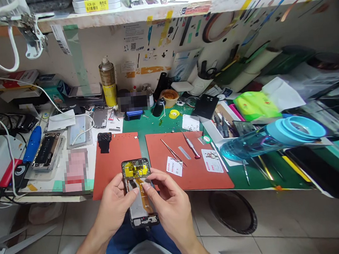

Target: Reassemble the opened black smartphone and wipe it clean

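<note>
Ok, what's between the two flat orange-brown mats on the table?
In the head view, a narrow strip of green work surface shows between them. Lower down, the opened black rectangular phone blocks the view.

Opened phone, its inner side exposed and facing up, as seen from the room. A black frame surrounds the parts. Yellow film covers the far end; an orange-brown flex cable runs lengthwise over a pale grey panel. The phone is held lengthwise between the left hand and right hand.
</note>
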Demonstrator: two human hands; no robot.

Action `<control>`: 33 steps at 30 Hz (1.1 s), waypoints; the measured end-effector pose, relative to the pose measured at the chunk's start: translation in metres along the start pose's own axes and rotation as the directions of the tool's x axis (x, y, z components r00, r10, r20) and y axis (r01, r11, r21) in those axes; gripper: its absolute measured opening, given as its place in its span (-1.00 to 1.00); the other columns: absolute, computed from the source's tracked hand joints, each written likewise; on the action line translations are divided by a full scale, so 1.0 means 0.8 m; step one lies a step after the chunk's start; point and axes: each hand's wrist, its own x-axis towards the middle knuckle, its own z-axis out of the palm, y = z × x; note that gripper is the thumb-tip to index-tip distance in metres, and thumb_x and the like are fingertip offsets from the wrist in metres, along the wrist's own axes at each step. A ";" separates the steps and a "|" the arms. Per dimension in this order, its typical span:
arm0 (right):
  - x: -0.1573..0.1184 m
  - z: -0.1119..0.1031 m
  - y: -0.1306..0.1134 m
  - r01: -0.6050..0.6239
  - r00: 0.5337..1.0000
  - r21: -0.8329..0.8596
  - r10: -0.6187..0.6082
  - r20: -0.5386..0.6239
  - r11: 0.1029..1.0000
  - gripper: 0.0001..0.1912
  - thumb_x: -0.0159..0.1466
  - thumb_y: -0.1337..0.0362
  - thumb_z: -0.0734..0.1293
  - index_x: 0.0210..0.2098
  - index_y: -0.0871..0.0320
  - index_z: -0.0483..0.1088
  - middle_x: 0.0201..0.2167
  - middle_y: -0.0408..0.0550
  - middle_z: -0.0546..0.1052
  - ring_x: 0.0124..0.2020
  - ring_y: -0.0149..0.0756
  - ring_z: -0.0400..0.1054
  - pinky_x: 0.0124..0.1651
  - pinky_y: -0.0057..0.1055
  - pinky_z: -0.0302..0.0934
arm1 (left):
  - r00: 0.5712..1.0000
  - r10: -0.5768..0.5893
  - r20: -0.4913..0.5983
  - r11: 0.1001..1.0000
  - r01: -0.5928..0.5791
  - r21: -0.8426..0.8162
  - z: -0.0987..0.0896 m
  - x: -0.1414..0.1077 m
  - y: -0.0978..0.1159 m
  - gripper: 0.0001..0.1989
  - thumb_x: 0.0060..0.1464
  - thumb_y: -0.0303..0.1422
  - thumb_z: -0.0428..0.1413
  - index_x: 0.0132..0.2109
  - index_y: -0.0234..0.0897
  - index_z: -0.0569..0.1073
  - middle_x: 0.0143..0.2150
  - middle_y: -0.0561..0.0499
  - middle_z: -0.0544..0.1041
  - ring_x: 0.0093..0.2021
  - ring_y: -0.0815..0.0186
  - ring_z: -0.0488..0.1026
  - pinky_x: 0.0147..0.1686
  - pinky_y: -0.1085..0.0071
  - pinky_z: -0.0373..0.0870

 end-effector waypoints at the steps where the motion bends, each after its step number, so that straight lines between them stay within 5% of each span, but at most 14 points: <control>1: 0.000 0.000 0.000 -0.006 1.000 0.005 0.006 0.000 1.000 -0.85 0.33 0.16 0.50 -0.18 0.09 0.58 0.01 0.08 0.65 0.03 -0.07 0.57 0.13 -0.14 0.45 | 1.000 0.004 -0.001 1.000 -0.004 -0.001 0.001 0.000 -0.001 -0.56 0.19 -0.25 0.38 0.16 -0.27 0.57 0.11 -0.18 0.68 0.00 0.16 0.66 0.06 0.29 0.57; 20: -0.011 0.007 0.002 0.007 0.996 -0.053 -0.012 -0.093 0.999 -0.73 0.28 0.13 0.55 -0.09 0.10 0.56 -0.12 0.02 0.66 -0.11 -0.16 0.56 -0.06 -0.28 0.47 | 0.998 0.009 -0.057 1.000 -0.009 0.010 0.007 -0.006 -0.006 -0.59 0.31 -0.16 0.29 0.17 -0.29 0.56 0.09 -0.20 0.69 0.08 0.09 0.64 0.03 0.26 0.58; 33: -0.014 0.008 0.008 -0.037 0.996 0.003 0.037 -0.078 0.999 -0.71 0.29 0.15 0.55 -0.05 0.08 0.53 -0.06 0.02 0.65 -0.03 -0.15 0.56 0.01 -0.26 0.45 | 0.999 0.021 -0.043 1.000 -0.021 0.003 0.000 -0.008 -0.013 -0.63 0.37 -0.17 0.23 0.19 -0.26 0.55 0.08 -0.15 0.69 0.09 0.11 0.62 0.06 0.28 0.55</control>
